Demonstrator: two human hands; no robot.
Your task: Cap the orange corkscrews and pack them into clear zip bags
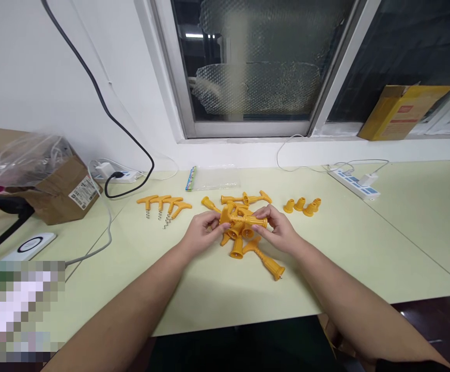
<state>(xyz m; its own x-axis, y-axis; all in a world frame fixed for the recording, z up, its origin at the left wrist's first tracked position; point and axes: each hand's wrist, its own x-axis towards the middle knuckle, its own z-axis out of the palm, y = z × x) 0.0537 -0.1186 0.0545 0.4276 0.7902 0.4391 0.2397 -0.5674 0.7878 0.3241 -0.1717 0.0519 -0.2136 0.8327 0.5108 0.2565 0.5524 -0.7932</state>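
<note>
Between my hands is a yellow plastic corkscrew (244, 219), held crosswise above a heap of similar ones. My left hand (205, 230) pinches its T-handle end, while my right hand (277, 227) grips the bell-shaped sleeve end. Under and around it lie several yellow corkscrews fitted with sleeves, one of them (265, 258) pointing toward the front right. To the left, several T-handles with bare metal spirals (160, 204) rest in a row. Several loose yellow sleeves (300, 204) stand in a group on the right.
A clear plastic bag (215, 177) lies behind the heap. Power strips (354, 182) sit at the back right and back left. An open cardboard box (62, 181) with plastic wrap and a white charging pad (31, 246) are at left. A grey cable crosses the table (364, 248) there.
</note>
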